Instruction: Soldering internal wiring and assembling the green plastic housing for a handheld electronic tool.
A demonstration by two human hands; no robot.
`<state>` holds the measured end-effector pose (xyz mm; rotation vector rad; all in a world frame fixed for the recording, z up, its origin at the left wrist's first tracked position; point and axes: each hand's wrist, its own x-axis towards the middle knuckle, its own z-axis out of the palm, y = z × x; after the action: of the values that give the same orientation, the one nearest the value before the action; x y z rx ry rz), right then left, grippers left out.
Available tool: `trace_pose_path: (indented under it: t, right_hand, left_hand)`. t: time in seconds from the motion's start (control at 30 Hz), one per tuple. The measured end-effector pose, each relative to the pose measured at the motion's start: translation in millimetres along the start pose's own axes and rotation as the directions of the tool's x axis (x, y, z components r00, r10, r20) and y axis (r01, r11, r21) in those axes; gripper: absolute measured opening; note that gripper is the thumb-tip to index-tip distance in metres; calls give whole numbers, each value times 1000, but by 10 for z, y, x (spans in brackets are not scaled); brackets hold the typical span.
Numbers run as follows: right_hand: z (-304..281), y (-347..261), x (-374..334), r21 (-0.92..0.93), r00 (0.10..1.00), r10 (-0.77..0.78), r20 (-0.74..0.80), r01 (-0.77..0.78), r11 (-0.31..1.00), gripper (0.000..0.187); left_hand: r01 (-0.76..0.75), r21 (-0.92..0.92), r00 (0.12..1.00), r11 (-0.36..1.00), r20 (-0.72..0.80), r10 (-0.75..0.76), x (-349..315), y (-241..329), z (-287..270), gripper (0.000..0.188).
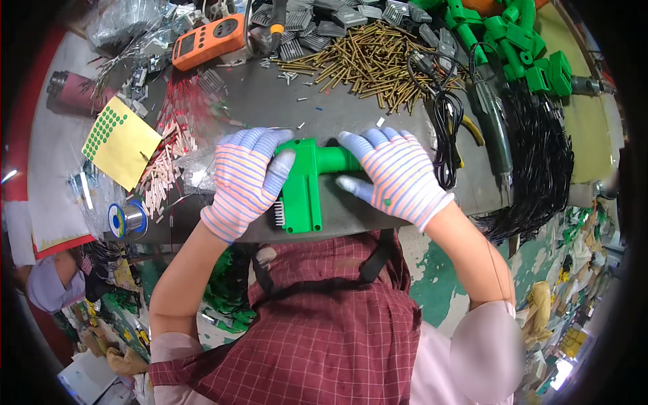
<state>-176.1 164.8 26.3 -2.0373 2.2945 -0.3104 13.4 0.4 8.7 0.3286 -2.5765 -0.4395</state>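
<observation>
A bright green plastic housing (304, 196) with a boxy body and a round tube (332, 160) lies at the near edge of the dark worktable. My left hand (246, 175), in a striped knit glove, grips the body's left side, thumb on top. A row of thin metal pins (279, 213) sticks out by the body's lower left edge. My right hand (398, 172), gloved alike, is curved around the tube's right end, its fingers on the far side and thumb on the near side. The palm hides that end.
Brass-coloured rods (378, 61), grey finned metal pieces (314, 23) and an orange multimeter (209, 42) lie at the back. Rightward are green housings (503, 37), an electric screwdriver (493, 121) and black wires (540, 155). Leftward are a solder spool (127, 219), yellow sticker sheet (121, 143) and white-tipped wires (169, 145).
</observation>
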Motion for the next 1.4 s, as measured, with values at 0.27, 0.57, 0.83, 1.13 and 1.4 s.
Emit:
trace_pose_path:
  t: [0.27, 0.57, 0.83, 1.13, 1.4]
  right_hand:
    - [122, 153, 173, -96, 957, -239, 166, 257, 962, 57]
    - [-13, 232, 290, 383, 964, -262, 51, 223, 896, 55]
    - [84, -172, 976, -246, 905, -401, 143, 425, 871, 11]
    - [101, 221, 791, 227, 991, -134, 30, 124, 966, 16]
    - [176, 412, 1248, -202, 932, -356, -75, 335, 920, 12]
  left_hand:
    - [184, 183, 980, 966, 37, -194, -229, 270, 30, 32]
    - [317, -97, 942, 943, -83, -325, -337, 192, 10, 27]
    - [408, -135, 911, 903, -6, -412, 388, -248, -65, 18]
    - [278, 159, 916, 947, 252, -311, 710, -431, 467, 19]
    - [312, -239, 948, 920, 15, -317, 585, -408, 196, 14]
